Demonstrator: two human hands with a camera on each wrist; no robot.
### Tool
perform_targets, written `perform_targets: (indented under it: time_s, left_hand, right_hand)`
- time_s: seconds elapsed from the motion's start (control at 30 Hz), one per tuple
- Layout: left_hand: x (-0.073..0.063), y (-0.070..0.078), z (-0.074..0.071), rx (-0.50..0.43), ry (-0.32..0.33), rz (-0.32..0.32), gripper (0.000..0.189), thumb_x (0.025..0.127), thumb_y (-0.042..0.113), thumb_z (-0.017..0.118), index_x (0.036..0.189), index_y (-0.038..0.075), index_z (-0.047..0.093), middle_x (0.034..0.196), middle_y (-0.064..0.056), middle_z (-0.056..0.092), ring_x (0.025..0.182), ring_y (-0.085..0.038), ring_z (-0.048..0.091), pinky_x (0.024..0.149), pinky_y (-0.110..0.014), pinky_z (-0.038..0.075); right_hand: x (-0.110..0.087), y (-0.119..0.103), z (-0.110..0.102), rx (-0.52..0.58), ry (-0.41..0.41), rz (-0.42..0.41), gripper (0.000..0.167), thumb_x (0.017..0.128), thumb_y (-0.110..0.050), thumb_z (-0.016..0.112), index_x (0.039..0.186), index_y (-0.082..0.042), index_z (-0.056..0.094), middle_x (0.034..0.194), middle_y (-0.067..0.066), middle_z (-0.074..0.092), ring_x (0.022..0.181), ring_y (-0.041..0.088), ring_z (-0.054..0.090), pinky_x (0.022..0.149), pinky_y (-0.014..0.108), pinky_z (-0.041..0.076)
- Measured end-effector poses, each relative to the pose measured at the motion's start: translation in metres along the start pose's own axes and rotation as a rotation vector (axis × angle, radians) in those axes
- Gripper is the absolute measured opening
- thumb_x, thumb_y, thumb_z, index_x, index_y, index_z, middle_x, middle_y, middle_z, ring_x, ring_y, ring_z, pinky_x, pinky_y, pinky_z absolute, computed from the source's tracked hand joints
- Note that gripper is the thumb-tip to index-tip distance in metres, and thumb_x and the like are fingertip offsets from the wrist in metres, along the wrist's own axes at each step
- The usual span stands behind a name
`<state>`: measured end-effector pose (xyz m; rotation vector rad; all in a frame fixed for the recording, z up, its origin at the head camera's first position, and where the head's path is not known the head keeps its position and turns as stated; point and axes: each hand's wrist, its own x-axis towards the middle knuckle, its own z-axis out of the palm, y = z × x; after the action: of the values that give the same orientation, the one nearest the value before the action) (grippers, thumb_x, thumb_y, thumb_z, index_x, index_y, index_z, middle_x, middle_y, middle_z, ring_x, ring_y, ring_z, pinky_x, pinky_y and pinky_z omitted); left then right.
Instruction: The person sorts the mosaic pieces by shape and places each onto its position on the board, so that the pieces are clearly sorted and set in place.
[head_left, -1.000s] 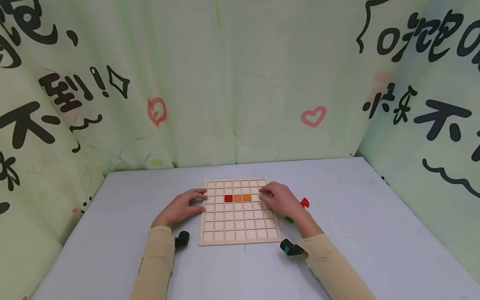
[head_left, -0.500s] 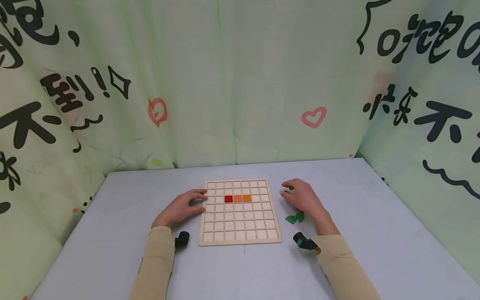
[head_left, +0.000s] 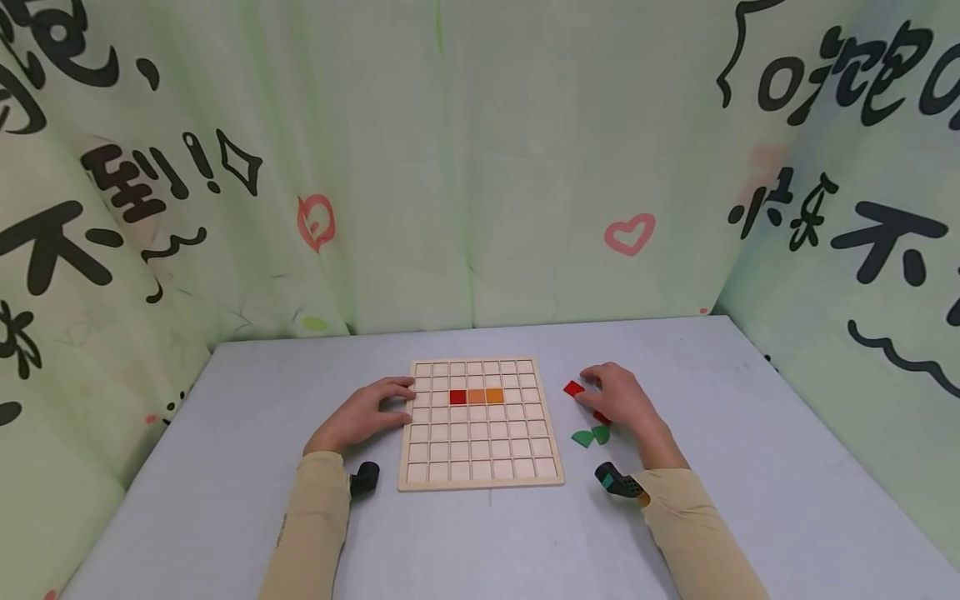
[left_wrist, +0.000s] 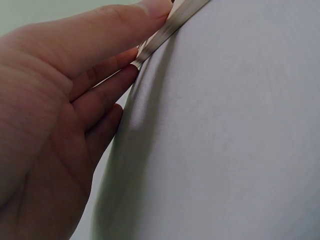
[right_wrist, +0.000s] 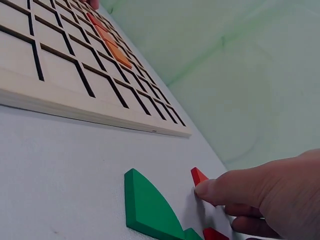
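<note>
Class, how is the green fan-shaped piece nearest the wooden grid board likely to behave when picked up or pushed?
The green fan-shaped piece looks stiff: its edges are crisp. It is probably light, being small and fairly thin. Pushed, it would likely slide rather than roll, since it lies flat on the white table.

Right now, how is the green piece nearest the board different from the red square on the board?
The green piece has a curved edge, but the red square has straight sides. The green piece lies on the table, while the red square sits in the board. Neither is being held.
</note>
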<state>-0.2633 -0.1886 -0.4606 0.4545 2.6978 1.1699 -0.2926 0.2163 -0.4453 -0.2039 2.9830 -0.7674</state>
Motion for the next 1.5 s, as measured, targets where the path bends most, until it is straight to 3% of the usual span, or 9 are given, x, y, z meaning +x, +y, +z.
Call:
perform_targets:
  time_s: [0.33,0.53,0.77,1.13,1.5]
  left_hand:
    - [0.000,0.000,-0.001,0.002,-0.003,0.002,0.038,0.089,0.019,0.074,0.124,0.008,0.066,0.150,-0.004,0.044,0.142,-0.030,0.033,0.115,-0.049,0.030]
    - [0.001,-0.003,-0.001,0.003,0.000,0.020,0.037,0.088,0.019,0.074,0.123,0.008,0.066,0.149,-0.005,0.046,0.141,-0.030,0.034,0.115,-0.048,0.030]
    - [0.001,-0.004,-0.002,0.021,0.001,0.028,0.037,0.088,0.020,0.074,0.123,0.009,0.066,0.149,-0.005,0.046,0.141,-0.030,0.034,0.114,-0.047,0.031]
    - [0.001,-0.002,0.000,0.006,0.005,0.009,0.037,0.088,0.019,0.074,0.123,0.009,0.066,0.149,-0.004,0.046,0.141,-0.030,0.034,0.114,-0.049,0.031]
    - [0.001,-0.001,0.000,0.016,-0.003,0.004,0.039,0.088,0.019,0.074,0.125,0.009,0.065,0.149,-0.005,0.045,0.142,-0.031,0.033,0.114,-0.050,0.030]
  right_hand:
    - [0.001,-0.007,0.006,-0.007,0.006,-0.078,0.031,0.090,-0.009,0.067,0.119,0.004,0.066,0.112,0.020,0.063,0.096,0.031,0.055,0.088,0.046,0.052]
    - [0.001,-0.013,0.008,-0.006,-0.006,-0.113,0.027,0.090,-0.001,0.064,0.116,0.003,0.068,0.111,0.018,0.063,0.094,0.029,0.055,0.089,0.047,0.051]
    - [0.001,-0.019,0.010,-0.006,-0.049,-0.093,0.025,0.089,-0.009,0.068,0.111,0.001,0.068,0.104,0.013,0.063,0.092,0.026,0.053,0.086,0.043,0.052]
    - [-0.003,-0.021,0.009,-0.044,-0.054,-0.136,0.026,0.089,-0.010,0.069,0.112,0.001,0.068,0.097,0.010,0.061,0.084,0.023,0.052,0.077,0.038,0.051]
    - [-0.006,-0.018,0.009,-0.050,-0.041,-0.200,0.027,0.090,-0.004,0.067,0.117,0.003,0.068,0.111,0.017,0.060,0.096,0.028,0.058,0.087,0.045,0.053]
